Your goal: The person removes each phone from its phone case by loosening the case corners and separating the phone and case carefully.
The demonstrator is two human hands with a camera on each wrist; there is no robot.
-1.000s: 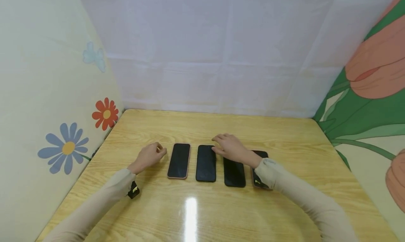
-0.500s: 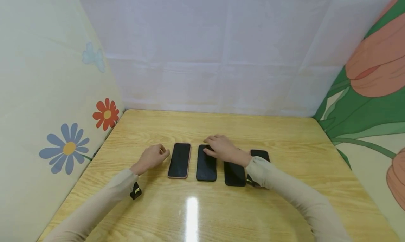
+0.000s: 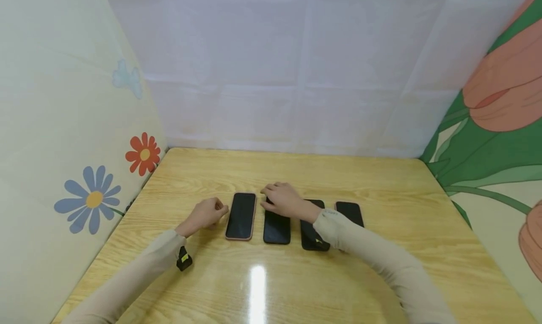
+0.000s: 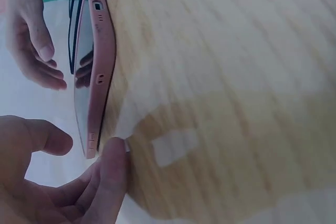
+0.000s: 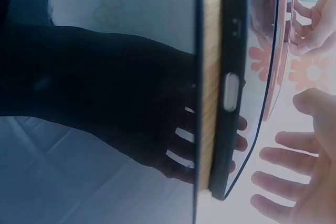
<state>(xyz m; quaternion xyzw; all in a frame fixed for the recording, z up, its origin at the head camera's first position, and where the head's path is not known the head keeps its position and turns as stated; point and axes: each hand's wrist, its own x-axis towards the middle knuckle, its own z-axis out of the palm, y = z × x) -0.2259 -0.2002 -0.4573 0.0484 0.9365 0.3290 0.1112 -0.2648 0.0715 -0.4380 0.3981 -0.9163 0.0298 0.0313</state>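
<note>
Watching remotely, I'm hovering the right hand (image 3: 281, 200) over the far end of the black phone (image 3: 277, 227), which is lying screen-up on the wooden table (image 3: 211, 277), second from the left in its row. Those fingers are spreading apart and gripping nothing; I'm not managing to tell if a fingertip is touching. The left hand (image 3: 204, 213) is sitting just beside the pink-cased phone (image 3: 241, 216), fingers bending loosely, thumb and index apart, holding nothing either. For clean handling I'm favouring the edges, since the glossy screen is probably being slippery. Also, the right sleeve (image 3: 360, 241) is crossing the row by the third phone (image 3: 306, 234) and fourth phone (image 3: 349, 212), so I'd be raising that wrist to avoid nudging them.
</note>
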